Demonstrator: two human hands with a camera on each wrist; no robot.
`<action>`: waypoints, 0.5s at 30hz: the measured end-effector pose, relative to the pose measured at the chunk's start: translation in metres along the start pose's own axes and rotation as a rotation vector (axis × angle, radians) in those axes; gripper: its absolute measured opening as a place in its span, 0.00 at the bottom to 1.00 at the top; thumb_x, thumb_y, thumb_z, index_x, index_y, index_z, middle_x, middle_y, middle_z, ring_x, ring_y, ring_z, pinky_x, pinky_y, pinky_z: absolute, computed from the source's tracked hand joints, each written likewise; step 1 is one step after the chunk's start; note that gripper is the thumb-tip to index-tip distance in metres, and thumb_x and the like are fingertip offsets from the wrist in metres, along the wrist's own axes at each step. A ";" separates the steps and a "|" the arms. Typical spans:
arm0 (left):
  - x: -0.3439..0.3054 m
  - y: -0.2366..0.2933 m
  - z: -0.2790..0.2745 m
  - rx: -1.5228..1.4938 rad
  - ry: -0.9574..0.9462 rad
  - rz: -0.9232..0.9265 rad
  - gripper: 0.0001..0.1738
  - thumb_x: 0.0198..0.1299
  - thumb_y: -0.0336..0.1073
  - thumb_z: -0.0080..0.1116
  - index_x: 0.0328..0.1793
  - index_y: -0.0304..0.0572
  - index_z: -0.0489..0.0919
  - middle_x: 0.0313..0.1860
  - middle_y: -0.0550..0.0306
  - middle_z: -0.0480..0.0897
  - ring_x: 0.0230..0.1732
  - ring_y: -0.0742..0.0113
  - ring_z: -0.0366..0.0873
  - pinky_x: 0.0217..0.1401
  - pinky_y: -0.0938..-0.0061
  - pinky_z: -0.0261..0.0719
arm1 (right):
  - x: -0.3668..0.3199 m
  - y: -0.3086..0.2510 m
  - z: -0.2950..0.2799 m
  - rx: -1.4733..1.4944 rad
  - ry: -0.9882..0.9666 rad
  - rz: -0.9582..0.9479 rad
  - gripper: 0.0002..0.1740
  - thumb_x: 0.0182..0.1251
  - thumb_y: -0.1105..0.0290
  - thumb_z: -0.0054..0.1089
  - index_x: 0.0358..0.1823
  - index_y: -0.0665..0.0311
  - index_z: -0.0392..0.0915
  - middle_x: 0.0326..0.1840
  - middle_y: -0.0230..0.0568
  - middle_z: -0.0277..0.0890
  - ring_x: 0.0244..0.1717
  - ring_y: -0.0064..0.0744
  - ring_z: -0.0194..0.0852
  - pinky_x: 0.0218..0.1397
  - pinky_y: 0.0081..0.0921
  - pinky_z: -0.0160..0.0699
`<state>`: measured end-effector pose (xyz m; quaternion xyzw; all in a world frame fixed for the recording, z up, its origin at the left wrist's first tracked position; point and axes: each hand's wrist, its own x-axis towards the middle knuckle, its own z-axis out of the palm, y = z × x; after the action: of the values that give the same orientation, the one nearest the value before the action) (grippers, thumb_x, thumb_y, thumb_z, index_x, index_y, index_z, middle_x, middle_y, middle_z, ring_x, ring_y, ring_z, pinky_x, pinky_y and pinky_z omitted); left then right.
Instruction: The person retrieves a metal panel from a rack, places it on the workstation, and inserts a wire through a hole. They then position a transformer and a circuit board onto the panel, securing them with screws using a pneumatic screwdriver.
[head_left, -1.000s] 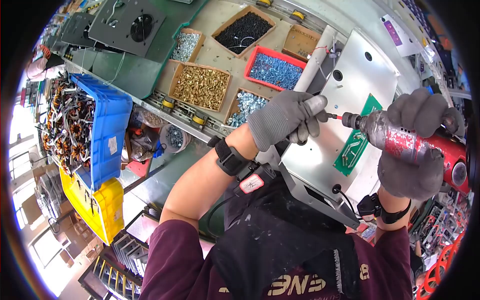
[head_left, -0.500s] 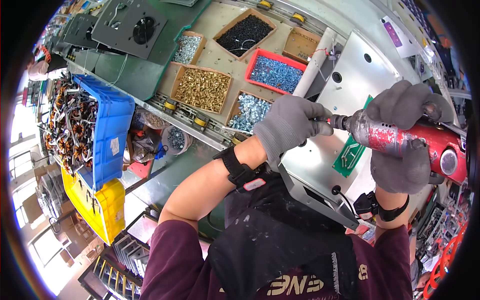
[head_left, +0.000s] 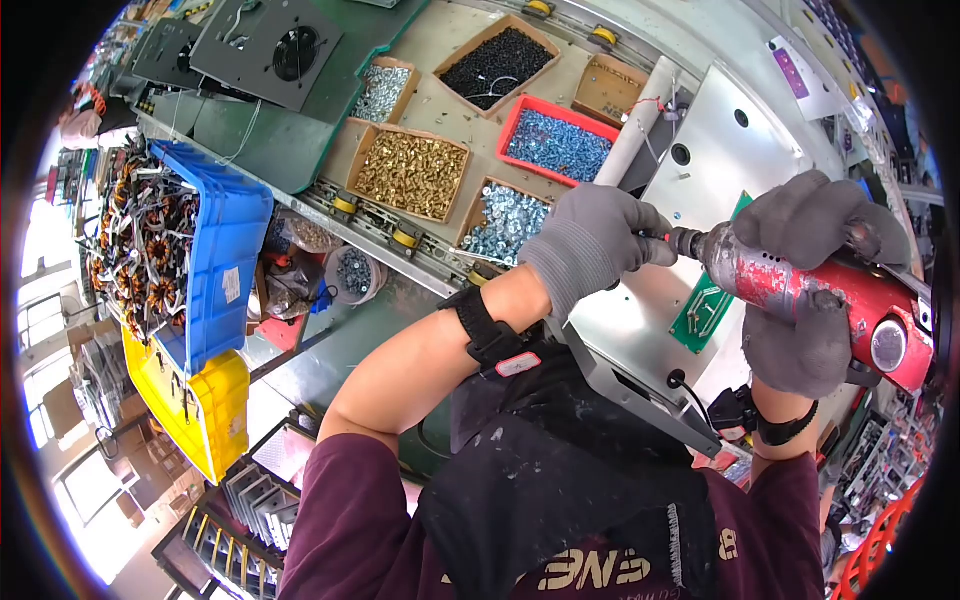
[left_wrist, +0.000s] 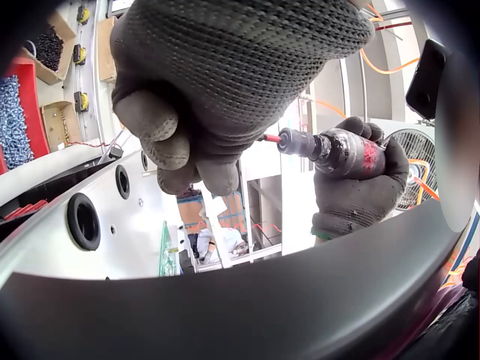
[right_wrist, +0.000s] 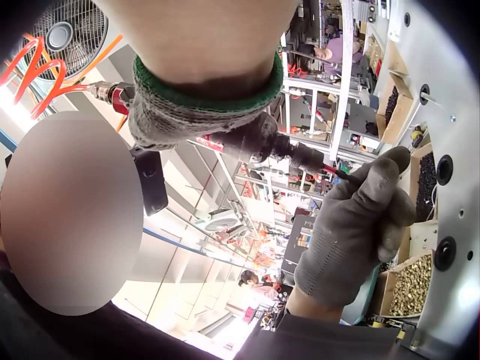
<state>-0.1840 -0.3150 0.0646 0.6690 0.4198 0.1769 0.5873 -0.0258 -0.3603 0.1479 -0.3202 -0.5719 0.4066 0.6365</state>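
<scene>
My gloved right hand (head_left: 805, 340) grips the worn red body of an air screwdriver (head_left: 760, 275), held sideways above a metal panel (head_left: 655, 325). From its chuck (right_wrist: 300, 156) a thin bit with a red sleeve (left_wrist: 271, 138) points at the left hand. There my gloved left hand (head_left: 600, 240) pinches the bit's tip between thumb and fingers; the very end is hidden inside the glove. A green circuit board (head_left: 700, 315) sits on the panel, under the screwdriver in the head view. The left wrist view shows black round grommets (left_wrist: 84, 221) in the panel.
Behind the panel stand a red tray of bluish screws (head_left: 560, 145), a box of brass fasteners (head_left: 412, 172), a box of washers and nuts (head_left: 505, 222) and a box of black screws (head_left: 498, 68). A blue bin (head_left: 232, 270) of wired coils stands at the left. An orange hose (right_wrist: 45, 75) hangs nearby.
My left hand has moved to the right along the bit, closer to the chuck, and its fingers now cover more of the tip. The screwdriver has shifted slightly left.
</scene>
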 end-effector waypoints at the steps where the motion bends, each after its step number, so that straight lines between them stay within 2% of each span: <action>1: 0.000 0.000 0.000 0.020 0.010 0.023 0.14 0.52 0.36 0.70 0.44 0.41 0.85 0.24 0.55 0.83 0.22 0.75 0.78 0.28 0.79 0.76 | 0.007 -0.003 0.001 -0.050 -0.082 -0.038 0.23 0.60 0.63 0.61 0.58 0.53 0.69 0.32 0.32 0.62 0.35 0.31 0.61 0.36 0.30 0.68; 3: 0.000 -0.001 0.003 0.026 0.020 -0.002 0.13 0.52 0.35 0.69 0.44 0.41 0.85 0.23 0.56 0.83 0.20 0.76 0.78 0.26 0.79 0.76 | 0.009 -0.006 0.002 -0.098 -0.163 -0.076 0.23 0.61 0.63 0.61 0.58 0.53 0.69 0.32 0.32 0.62 0.35 0.31 0.61 0.36 0.31 0.69; 7: -0.002 0.007 0.002 0.053 0.043 -0.029 0.10 0.53 0.33 0.67 0.42 0.40 0.85 0.21 0.56 0.82 0.15 0.77 0.77 0.20 0.80 0.75 | -0.009 -0.011 0.003 -0.249 -0.080 0.032 0.22 0.61 0.65 0.63 0.56 0.53 0.69 0.33 0.33 0.63 0.34 0.31 0.61 0.36 0.31 0.69; 8: -0.002 0.009 0.002 0.053 0.044 -0.029 0.10 0.53 0.33 0.67 0.42 0.40 0.85 0.21 0.56 0.82 0.15 0.77 0.77 0.20 0.80 0.75 | -0.020 -0.005 0.003 -0.180 0.051 0.063 0.22 0.61 0.65 0.63 0.56 0.53 0.69 0.33 0.33 0.63 0.35 0.32 0.61 0.36 0.31 0.70; 10: -0.001 0.010 0.001 0.128 0.060 -0.011 0.10 0.54 0.33 0.67 0.41 0.39 0.85 0.21 0.57 0.82 0.15 0.76 0.78 0.20 0.80 0.75 | -0.020 -0.002 0.001 -0.111 0.182 0.095 0.22 0.60 0.65 0.63 0.56 0.54 0.69 0.34 0.33 0.63 0.35 0.32 0.61 0.36 0.31 0.70; 11: 0.000 0.010 0.001 0.128 0.060 -0.010 0.10 0.54 0.33 0.67 0.41 0.39 0.85 0.21 0.57 0.82 0.15 0.76 0.78 0.20 0.80 0.75 | -0.010 -0.002 0.000 -0.147 0.040 0.021 0.22 0.61 0.64 0.63 0.56 0.53 0.69 0.33 0.33 0.63 0.35 0.32 0.62 0.36 0.31 0.70; 13: -0.001 0.010 0.000 0.213 0.088 -0.022 0.12 0.51 0.49 0.67 0.38 0.55 0.86 0.26 0.57 0.83 0.30 0.59 0.82 0.35 0.67 0.78 | 0.004 -0.007 0.000 -0.180 -0.108 -0.052 0.22 0.61 0.64 0.62 0.56 0.53 0.69 0.33 0.33 0.62 0.35 0.33 0.62 0.36 0.32 0.70; 15: 0.000 0.014 -0.003 0.166 0.058 -0.085 0.12 0.51 0.49 0.67 0.38 0.56 0.87 0.26 0.58 0.83 0.31 0.60 0.82 0.36 0.67 0.78 | 0.000 -0.009 0.002 -0.162 -0.064 -0.043 0.22 0.61 0.64 0.62 0.56 0.53 0.69 0.33 0.33 0.62 0.35 0.33 0.62 0.36 0.32 0.70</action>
<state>-0.1810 -0.3128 0.0786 0.6913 0.4779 0.1356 0.5247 -0.0267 -0.3649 0.1555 -0.3450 -0.6299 0.3551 0.5984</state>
